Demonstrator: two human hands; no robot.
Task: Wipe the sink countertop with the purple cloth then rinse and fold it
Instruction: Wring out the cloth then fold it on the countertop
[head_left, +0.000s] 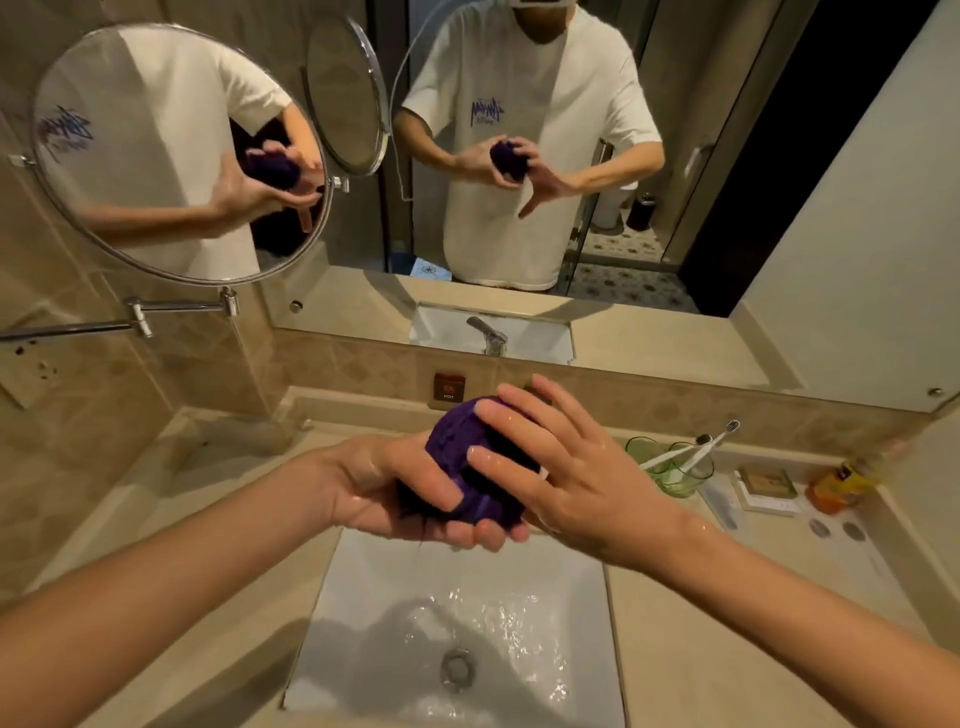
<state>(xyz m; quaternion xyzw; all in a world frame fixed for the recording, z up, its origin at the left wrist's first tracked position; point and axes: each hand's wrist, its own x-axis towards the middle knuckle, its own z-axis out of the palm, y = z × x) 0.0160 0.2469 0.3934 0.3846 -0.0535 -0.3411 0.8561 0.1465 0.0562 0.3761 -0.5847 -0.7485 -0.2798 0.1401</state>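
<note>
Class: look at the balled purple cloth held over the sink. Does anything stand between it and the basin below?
Nothing visible does. The cloth is squeezed between the left hand and right hand, directly above the open sink; only water falls between them.

We're in a bathroom: white sink (519, 587) set in a beige countertop (701, 649), wall mirror (727, 156) above, round swing-arm mirror (176, 156) at left, tiled walls, toothbrushes (696, 452) in green glasses (685, 475) at right.
</note>
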